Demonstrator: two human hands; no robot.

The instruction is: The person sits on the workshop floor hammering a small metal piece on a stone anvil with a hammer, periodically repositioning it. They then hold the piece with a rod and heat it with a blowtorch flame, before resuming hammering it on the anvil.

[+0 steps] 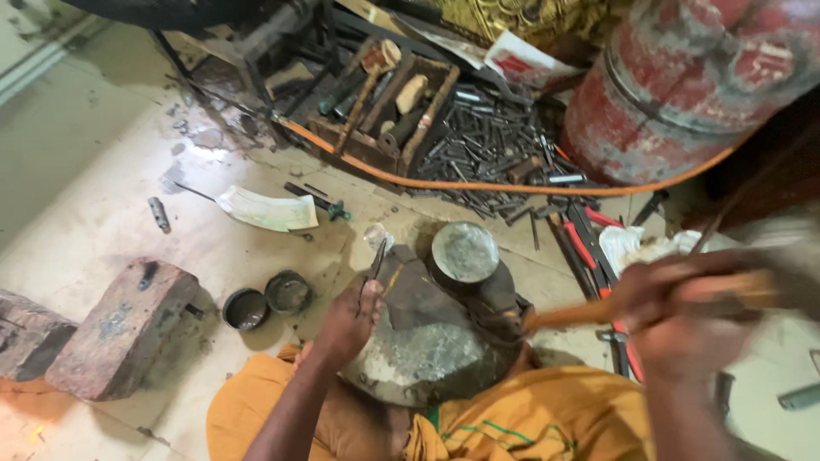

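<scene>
Your left hand [352,318] is closed around the handles of thin tongs [376,260], and their tips pinch a small pale piece [377,234] out over the floor, just beyond the edge of the stone [424,341]. Your right hand [679,318] is wrapped tight on the wooden handle of a hammer [589,312]; the hand is blurred, and the dark head sits low by the stone's right side, just below the round anvil [465,253].

The stone lies between your knees, grey and worn, touching the anvil's base. Left of your left hand stand two small dark bowls [267,300], side by side and touching. Farther left lies a reddish brick [122,328] with another block beside it. A folded paper [266,211] rests on the floor beyond the bowls. Behind the anvil a heap of steel punches [487,145] spreads beside a wooden tray [389,107] of tools. An orange hose [478,185] runs across them toward the red cylinder [683,85]. Red-handled cutters [589,248] lie right of the anvil.
</scene>
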